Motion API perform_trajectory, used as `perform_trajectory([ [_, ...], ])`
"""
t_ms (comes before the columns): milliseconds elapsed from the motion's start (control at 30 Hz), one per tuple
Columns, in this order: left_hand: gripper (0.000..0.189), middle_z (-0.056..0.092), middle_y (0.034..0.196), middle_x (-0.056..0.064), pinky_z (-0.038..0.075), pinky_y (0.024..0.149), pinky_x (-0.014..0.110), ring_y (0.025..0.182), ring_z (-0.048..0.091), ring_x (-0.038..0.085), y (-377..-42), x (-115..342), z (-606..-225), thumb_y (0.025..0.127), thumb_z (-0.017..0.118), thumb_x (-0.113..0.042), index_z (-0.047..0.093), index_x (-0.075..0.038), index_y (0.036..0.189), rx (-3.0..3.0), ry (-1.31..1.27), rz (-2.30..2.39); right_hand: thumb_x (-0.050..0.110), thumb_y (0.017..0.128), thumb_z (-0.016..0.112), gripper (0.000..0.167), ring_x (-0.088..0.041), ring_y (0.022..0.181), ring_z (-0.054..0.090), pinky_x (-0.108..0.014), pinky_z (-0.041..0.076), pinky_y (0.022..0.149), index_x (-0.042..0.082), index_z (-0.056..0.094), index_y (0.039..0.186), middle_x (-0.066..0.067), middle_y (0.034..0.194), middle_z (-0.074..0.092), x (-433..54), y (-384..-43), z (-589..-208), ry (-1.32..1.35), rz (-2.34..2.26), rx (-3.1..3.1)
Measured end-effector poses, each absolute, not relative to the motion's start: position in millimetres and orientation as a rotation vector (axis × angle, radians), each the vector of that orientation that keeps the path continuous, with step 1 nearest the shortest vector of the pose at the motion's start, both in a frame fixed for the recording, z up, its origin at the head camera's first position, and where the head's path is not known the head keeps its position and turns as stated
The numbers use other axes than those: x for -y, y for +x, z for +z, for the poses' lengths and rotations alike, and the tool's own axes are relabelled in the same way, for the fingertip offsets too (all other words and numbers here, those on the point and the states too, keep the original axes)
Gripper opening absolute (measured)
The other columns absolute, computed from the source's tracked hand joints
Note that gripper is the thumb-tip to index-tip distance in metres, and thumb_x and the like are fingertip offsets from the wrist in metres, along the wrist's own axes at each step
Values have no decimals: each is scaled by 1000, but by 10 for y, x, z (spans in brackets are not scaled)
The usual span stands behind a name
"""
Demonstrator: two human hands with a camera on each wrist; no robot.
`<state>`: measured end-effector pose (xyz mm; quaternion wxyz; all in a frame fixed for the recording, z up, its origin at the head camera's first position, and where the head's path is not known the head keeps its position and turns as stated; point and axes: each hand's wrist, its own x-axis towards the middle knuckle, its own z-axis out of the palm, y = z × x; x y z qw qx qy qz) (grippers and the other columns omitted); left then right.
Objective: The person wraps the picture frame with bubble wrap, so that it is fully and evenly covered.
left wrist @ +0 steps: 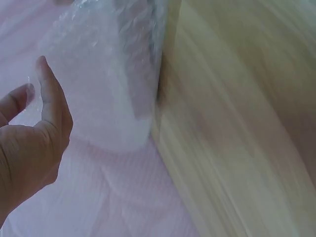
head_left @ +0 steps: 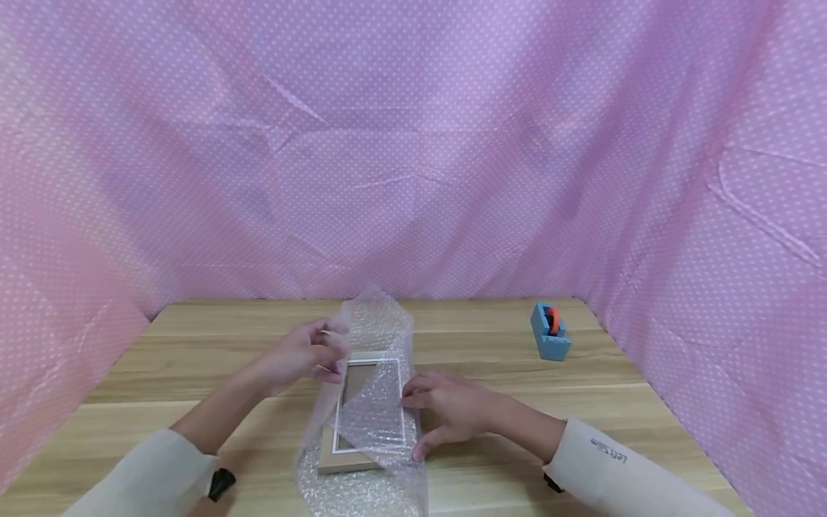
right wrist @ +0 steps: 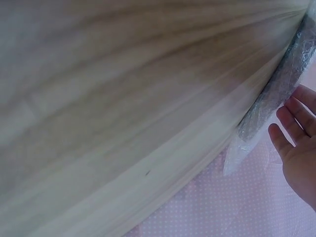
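Note:
A light wooden picture frame [head_left: 329, 459] with a white inner border lies on a long sheet of bubble wrap [head_left: 377, 323], and a folded-over flap of the clear wrap covers part of it. At the frame's upper left, my left hand [head_left: 300, 359] holds the raised left edge of the wrap between thumb and fingers; the left wrist view shows the thumb and a finger beside the sheet. My right hand [head_left: 455, 406] rests at the right side of the wrapped frame. Its fingertips touch the wrap, with the thumb spread lower down the same edge.
A blue tape dispenser [head_left: 551, 334] with an orange roll stands at the right rear of the wooden table [head_left: 491, 330]. Pink dotted cloth [head_left: 413, 179] hangs behind the table and along both sides. The wrap reaches to the table's back edge.

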<state>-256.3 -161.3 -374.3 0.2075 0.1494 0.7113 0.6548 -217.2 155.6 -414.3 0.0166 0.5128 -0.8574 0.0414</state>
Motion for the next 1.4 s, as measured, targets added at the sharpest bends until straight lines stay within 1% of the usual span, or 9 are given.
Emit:
perform_trajectory([
  [133,49,57,109,25,61,80,41,82,69,27,-2581,1380,-3823,96,57,10,36,8,140,-1975,359,1847,73,83,65,86,-17,129,53,-33,43,110,8,64,138,-3,137,61,-1551,-2175,-4140,1612,138,2649],
  [400,54,58,109,25,62,75,39,81,70,31,-2641,1009,-3961,92,61,13,35,7,140,-2037,166,1896,72,83,67,84,-16,127,54,-32,43,110,7,65,136,-3,135,62,-1560,-2193,-4142,1644,138,2604],
  [567,51,57,102,20,62,69,39,74,69,30,-2662,897,-4068,89,61,16,40,5,134,-2044,123,1885,72,82,67,84,-17,129,53,-32,42,111,7,66,136,-4,136,62,-1559,-2194,-4138,1650,146,2606],
  [767,46,60,91,20,62,62,38,62,67,24,-2651,847,-4142,87,61,18,45,7,129,-2095,168,1844,71,83,67,83,-18,130,54,-33,42,111,6,66,135,-4,136,62,-1559,-2182,-4129,1641,140,2608],
  [867,46,62,91,20,62,65,38,65,68,24,-2650,847,-4158,87,61,18,48,10,130,-2117,205,1784,72,83,66,83,-18,130,54,-33,42,111,8,65,136,-3,137,62,-1560,-2169,-4129,1625,127,2626],
  [1033,42,60,96,14,62,76,37,80,66,21,-2654,877,-4164,84,62,19,58,16,125,-2123,333,1636,73,83,64,85,-19,132,52,-34,41,112,11,60,140,-3,140,60,-1550,-2154,-4130,1589,92,2661],
  [1200,38,58,94,12,61,77,34,80,62,18,-2659,910,-4172,86,56,18,62,16,123,-2129,438,1542,77,80,64,94,-23,133,49,-38,43,111,13,53,147,-7,145,55,-1541,-2157,-4151,1564,89,2649],
  [1333,37,58,92,12,61,74,33,76,60,18,-2686,931,-4165,90,50,17,61,15,126,-2109,439,1508,87,74,58,109,-34,143,38,-50,36,116,15,44,154,-14,158,40,-1538,-2179,-4159,1504,47,2666],
  [1400,37,59,93,13,61,74,33,75,60,19,-2703,938,-4151,92,48,17,61,15,126,-2090,422,1507,92,72,52,116,-38,149,30,-55,30,118,13,40,157,-17,162,34,-1535,-2197,-4153,1463,6,2694],
])
